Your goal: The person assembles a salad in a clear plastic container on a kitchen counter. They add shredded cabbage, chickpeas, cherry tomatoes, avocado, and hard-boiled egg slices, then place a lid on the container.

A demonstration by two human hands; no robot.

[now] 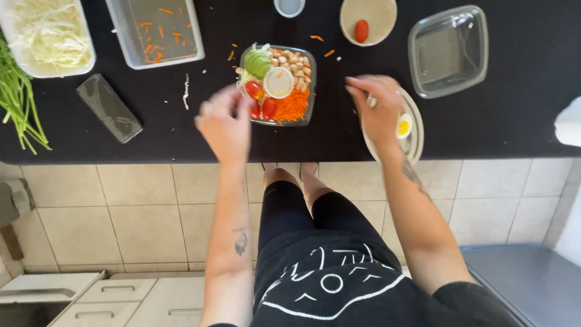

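Black counter (514, 121) fills the top of the view, and pale floor tiles show below its edge. On the counter, far left, sits a white tub of shredded cabbage (51, 36) with green stalks (18, 97) just beside it. Next to the tub is a clear tray (155, 30) with a few bits of carrot left in it. Far right is an empty clear container (449, 51). In the middle stands the salad box (278, 85), a clear square box packed with avocado, white beans, grated carrot, red cherry tomatoes and a little white cup of sauce. A black phone (109, 108) lies flat on the left side of the counter. A pale plate (413, 130) sits at the counter's edge on the right, with half a boiled egg (404, 125) on it. A small beige dish (368, 18) at the top holds one cherry tomato (361, 31). The left hand (225, 124) is at the left edge of the salad box, fingers curled near the tomatoes, and it is blurry, so you cannot tell if it holds anything. The right hand (376, 109) is over the plate, fingers pinched close together right beside the egg, and whether they pinch something is not clear.
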